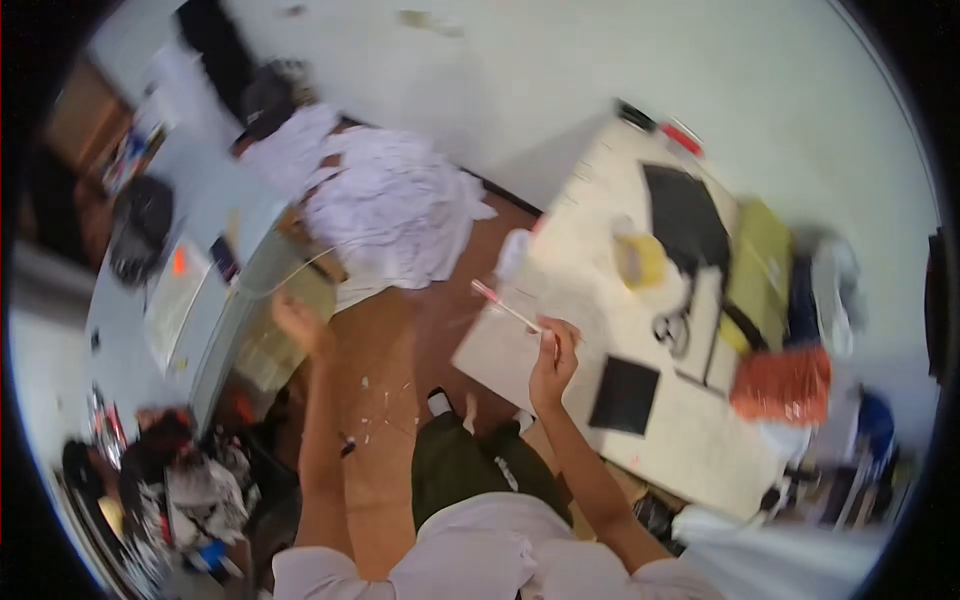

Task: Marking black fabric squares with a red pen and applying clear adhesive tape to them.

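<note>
My right hand [556, 362] is closed in a pinch on a thin white stick with a pinkish-red end [505, 304]. The stick slants up and to the left, above the edge of the cream-coloured table [530, 300]. On the other side my left hand [302, 322] is raised near the front of the grey-blue table [215, 330]. Its fingers are smeared by motion. A thin pale curved strand [305, 266] runs by its fingertips; whether the hand grips it cannot be told.
A heap of white cloth [395, 200] lies beyond the hands. On the cream table are a black square [625, 394], a dark sheet [685, 215], a yellow tape roll [638, 260], scissors [672, 332] and an orange-red packet [783, 384]. Small scraps [375, 410] litter the brown floor.
</note>
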The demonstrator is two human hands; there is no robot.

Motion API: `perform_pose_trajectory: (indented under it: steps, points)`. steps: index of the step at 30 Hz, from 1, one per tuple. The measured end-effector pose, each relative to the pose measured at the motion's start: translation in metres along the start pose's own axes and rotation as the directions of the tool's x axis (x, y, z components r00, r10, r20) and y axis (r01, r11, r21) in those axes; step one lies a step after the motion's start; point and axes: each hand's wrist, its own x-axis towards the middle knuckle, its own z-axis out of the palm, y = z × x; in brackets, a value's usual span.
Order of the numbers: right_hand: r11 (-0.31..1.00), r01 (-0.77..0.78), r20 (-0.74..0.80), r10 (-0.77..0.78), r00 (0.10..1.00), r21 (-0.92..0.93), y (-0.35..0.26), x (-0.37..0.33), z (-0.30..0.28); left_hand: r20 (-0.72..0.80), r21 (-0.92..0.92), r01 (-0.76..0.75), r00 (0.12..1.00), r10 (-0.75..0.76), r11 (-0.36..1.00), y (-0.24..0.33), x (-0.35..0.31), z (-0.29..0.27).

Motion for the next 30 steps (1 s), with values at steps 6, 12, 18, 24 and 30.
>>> perform_pose_trajectory:
  steps: [6,12,18,24,30]
  points:
    - [0.874,-0.28,-0.083,0.338,0.938,0.397,-0.023,-0.009,-0.131,0.906,-0.408,0.63,0.367,0.21,0.661,0.244,-0.074,0.011]
    - [0.862,-0.369,-0.055,0.412,0.91,0.348,-0.029,-0.056,-0.207,0.929,-0.071,0.28,-0.331,0.166,0.957,0.348,-0.25,-0.004]
    - [0.512,-0.825,0.058,0.84,0.539,0.241,-0.007,-0.078,-0.285,0.841,0.027,0.606,-0.444,0.309,0.795,0.39,-0.331,-0.016]
    - [0.762,-0.582,-0.263,0.646,0.717,0.285,-0.058,-0.053,-0.318,0.658,0.346,0.757,-0.617,0.432,0.555,0.463,-0.323,-0.011]
    - [0.891,-0.369,-0.417,0.451,0.789,0.266,-0.094,-0.048,-0.34,0.38,0.567,0.708,-0.678,0.629,0.421,0.505,-0.302,-0.004]
